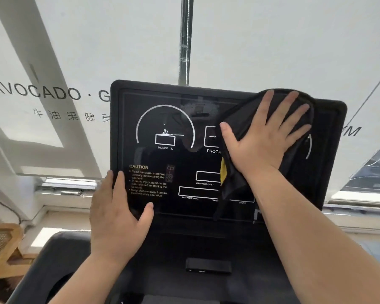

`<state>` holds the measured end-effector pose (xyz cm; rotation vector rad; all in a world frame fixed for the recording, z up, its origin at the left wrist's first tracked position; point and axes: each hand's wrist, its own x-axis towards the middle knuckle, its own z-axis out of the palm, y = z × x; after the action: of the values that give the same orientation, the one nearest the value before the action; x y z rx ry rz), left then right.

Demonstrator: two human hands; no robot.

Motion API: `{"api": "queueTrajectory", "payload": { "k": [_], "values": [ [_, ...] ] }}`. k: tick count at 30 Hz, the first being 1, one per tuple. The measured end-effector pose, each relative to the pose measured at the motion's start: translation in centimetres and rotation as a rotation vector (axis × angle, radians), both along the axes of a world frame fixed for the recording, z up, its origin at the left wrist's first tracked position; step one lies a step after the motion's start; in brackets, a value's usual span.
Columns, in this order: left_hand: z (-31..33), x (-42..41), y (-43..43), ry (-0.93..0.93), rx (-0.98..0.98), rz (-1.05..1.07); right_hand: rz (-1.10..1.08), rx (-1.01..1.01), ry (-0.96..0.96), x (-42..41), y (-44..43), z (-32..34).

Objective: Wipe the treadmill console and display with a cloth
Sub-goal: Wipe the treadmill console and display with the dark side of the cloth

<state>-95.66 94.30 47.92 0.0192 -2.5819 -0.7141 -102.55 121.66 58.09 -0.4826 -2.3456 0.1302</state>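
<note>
Right hand presses the cloth flat-fingered on the display (left hand, fingers straight, touches its edge).

The treadmill display, centre frame, carries the labels "INCLINE %", "CALORIES (kcal)", "DISTANCE (km)" and "STEPS", plus a yellow "CAUTION" heading over lines beginning "Read the owner's manual". The white window screen at upper left reads "AVOCADO · G", with "牛油果健身" beneath.

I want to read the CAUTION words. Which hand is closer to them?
Left. The left hand touches the screen right beside the CAUTION words. The right hand presses the cloth at the upper right, farther away.
</note>
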Motion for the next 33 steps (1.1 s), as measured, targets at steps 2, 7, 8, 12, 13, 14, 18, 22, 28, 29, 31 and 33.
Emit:
{"api": "queueTrajectory", "payload": {
  "k": [2,7,8,12,13,14,18,22,28,29,31,33],
  "values": [
    [-0.4,0.3,-0.7,-0.016,0.032,-0.070,0.041,0.045,0.005,-0.8,-2.5,0.3],
    [-0.8,0.1,-3.0,0.006,0.166,-0.188,0.204,0.208,-0.018,-2.8,-9.1,0.9],
    [-0.8,0.0,-3.5,0.021,0.212,-0.209,0.246,0.255,-0.026,-3.2,-10.5,0.9],
    [-1.4,-0.1,-5.4,0.046,0.341,-0.257,0.430,0.475,-0.087,-3.8,-15.1,0.0],
    [-1.7,-0.1,-5.9,0.047,0.346,-0.258,0.470,0.519,-0.096,-3.8,-15.7,-0.4],
    [-2.0,-0.1,-6.2,0.045,0.347,-0.262,0.507,0.554,-0.104,-3.6,-16.2,-0.9],
    [-3.1,0.2,-7.0,0.026,0.333,-0.298,0.638,0.686,-0.174,-1.7,-16.2,-3.9],
    [-4.2,0.7,-7.6,-0.019,0.315,-0.351,0.635,0.720,-0.179,0.4,-12.1,-6.0],
    [-6.1,2.4,-9.5,-0.179,0.287,-0.497,0.377,0.419,-0.205,3.6,-10.4,-7.9],
    [-6.4,2.7,-10.0,-0.200,0.283,-0.508,0.355,0.375,-0.227,4.1,-11.3,-8.8],
    [-7.0,3.4,-11.1,-0.240,0.261,-0.522,0.352,0.328,-0.275,5.1,-13.4,-10.7],
    [-7.6,4.0,-12.4,-0.283,0.225,-0.506,0.379,0.343,-0.321,6.2,-15.7,-13.0]
  ]
}}
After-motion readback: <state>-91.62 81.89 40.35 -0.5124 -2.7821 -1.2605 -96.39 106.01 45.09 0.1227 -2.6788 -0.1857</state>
